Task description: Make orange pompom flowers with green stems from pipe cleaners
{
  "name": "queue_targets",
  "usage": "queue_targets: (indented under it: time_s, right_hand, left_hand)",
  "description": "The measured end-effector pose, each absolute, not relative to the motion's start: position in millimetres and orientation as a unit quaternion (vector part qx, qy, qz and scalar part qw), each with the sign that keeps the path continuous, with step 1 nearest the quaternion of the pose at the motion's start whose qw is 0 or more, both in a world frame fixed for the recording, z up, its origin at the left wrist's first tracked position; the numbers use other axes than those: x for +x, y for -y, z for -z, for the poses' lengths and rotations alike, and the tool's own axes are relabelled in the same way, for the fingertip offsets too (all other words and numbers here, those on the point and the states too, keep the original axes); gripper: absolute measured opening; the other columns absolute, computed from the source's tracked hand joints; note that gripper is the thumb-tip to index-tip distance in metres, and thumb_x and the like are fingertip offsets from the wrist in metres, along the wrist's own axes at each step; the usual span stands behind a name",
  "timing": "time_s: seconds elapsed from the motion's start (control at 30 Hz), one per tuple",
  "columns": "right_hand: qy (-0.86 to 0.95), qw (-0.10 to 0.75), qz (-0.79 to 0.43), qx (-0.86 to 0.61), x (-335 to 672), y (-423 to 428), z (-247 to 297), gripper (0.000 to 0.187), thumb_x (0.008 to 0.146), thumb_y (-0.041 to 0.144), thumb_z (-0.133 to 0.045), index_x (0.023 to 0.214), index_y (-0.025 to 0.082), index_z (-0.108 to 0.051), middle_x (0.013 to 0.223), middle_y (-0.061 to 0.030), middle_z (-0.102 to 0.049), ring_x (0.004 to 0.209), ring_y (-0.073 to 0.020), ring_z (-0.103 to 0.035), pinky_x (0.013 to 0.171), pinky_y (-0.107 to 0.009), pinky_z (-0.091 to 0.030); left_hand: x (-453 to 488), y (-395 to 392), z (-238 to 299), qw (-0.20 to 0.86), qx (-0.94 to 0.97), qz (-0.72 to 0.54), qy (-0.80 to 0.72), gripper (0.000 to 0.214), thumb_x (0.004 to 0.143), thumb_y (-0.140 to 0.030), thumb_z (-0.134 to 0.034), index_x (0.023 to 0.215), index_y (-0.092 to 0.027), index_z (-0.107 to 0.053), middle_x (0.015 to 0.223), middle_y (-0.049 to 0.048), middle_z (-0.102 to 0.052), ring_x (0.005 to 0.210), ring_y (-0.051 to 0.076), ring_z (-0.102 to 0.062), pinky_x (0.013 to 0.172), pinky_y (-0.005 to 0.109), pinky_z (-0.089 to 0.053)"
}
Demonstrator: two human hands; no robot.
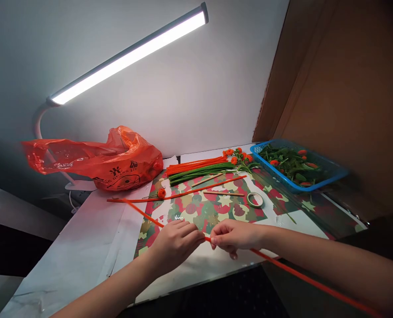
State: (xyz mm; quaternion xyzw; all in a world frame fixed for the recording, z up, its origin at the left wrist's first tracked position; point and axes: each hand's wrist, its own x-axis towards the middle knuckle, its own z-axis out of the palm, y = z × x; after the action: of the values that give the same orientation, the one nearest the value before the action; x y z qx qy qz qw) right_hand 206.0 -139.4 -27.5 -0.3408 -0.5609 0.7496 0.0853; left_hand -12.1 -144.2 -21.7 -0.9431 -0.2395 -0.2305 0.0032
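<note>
An orange pipe cleaner [143, 213] runs through both my hands above the near edge of the table. My left hand [179, 243] is closed around it, and one end sticks out toward the upper left. Close beside it, my right hand [232, 237] pinches the same stem between thumb and fingers. The long other end trails under my right forearm to the lower right. Beyond my hands another orange pipe cleaner [196, 191] lies across the patterned mat [216, 210], with a small orange pom-pom flower [161, 193] by it.
Bundles of orange [196, 165] and green pipe cleaners [203, 172] lie farther back, near finished orange flowers [238, 157]. Two thin sticks [224, 193] and a tape roll [255, 200] sit mid-mat. A red plastic bag [126, 163] stands left; a blue basket [329, 179] right. A lamp [130, 55] shines overhead.
</note>
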Motion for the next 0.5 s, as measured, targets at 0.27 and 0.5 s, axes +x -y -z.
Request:
queue_targets:
  time_s: [0.27,0.5]
  right_hand:
    - [0.572,0.116,-0.743,-0.327,204,141,29,0.024,0.082,0.039,-0.057,0.078,0.015,-0.057,0.051,0.0088,-0.033,0.044,-0.0057,-0.033,0.043,-0.018,-0.035]
    - [0.850,0.189,-0.350,-0.347,204,153,24,0.015,0.089,0.022,-0.047,0.081,0.016,-0.058,0.065,0.0023,-0.053,0.058,-0.0086,-0.044,0.054,-0.020,-0.032]
  left_hand:
    - [-11,149,20,-0.063,-0.935,0.214,0.277,0.019,0.090,-0.017,-0.044,0.079,-0.018,-0.060,0.065,-0.0004,-0.058,0.055,0.010,-0.048,0.052,0.023,-0.032]
    - [-8,151,7,-0.413,-0.796,0.154,0.415,0.019,0.085,-0.030,-0.053,0.075,-0.017,-0.062,0.066,-0.0015,-0.053,0.060,0.010,-0.044,0.056,0.021,-0.034]
